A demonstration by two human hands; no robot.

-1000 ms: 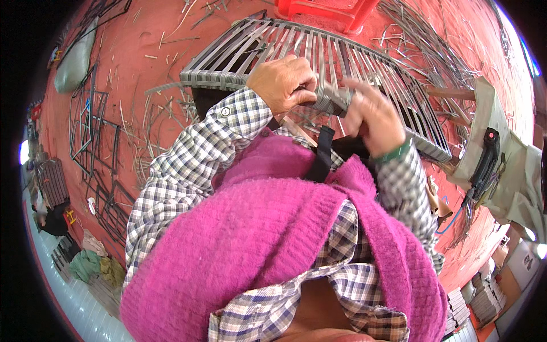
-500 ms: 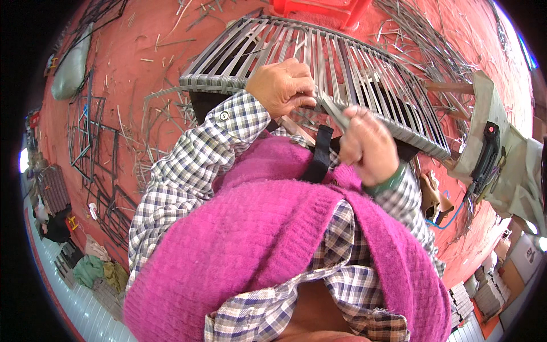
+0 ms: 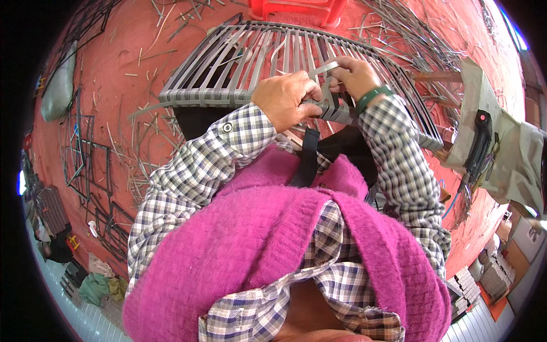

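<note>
In front of me lies a dark frame (image 3: 211, 98) strung with many grey flat strips, its near edge wrapped in the same strip. My left hand (image 3: 286, 101) closes on that near edge, thumb and fingers pressed where the wrapping runs. Just to its right, my right hand (image 3: 356, 78) pinches a loose pale grey plastic strip (image 3: 323, 69), which curves up above the edge between the two hands. Its lower end goes down to the edge near my left fingertips. The right fingertips are partly hidden by the strip and the hand itself.
A red plastic stool (image 3: 296, 7) stands beyond the frame. Bundled strips (image 3: 421, 37) and scraps litter the red floor. On the right, a black-handled tool (image 3: 478, 145) hangs on beige cloth (image 3: 513, 159). Bare metal frames (image 3: 91, 154) lie at left.
My right hand has moved up and over the edge, carrying the strip, which now arcs above the frame. My left hand stays at the edge; the view has shifted slightly.
</note>
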